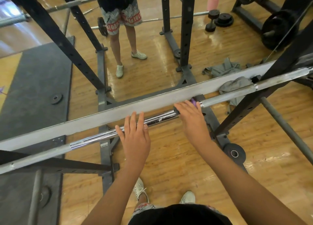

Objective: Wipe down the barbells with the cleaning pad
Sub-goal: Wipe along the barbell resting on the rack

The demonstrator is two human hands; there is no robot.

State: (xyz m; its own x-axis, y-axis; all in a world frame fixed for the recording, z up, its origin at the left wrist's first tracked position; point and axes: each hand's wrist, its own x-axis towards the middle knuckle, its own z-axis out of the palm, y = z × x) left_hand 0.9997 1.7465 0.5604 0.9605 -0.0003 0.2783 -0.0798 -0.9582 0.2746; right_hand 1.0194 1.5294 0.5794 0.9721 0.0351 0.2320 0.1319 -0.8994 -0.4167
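One chrome steel barbell (94,138); our left hand (135,135) rests on it, grip spread; our right hand (191,118) curls its grip round a purple cleaning pad (194,102).

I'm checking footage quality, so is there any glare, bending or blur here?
Head view: glare streaks on the chrome barbell beside the left hand; light sheens on the wood floor; the wide lens leans the rack posts outward near the edges; the right hand on the purple pad looks slightly soft.
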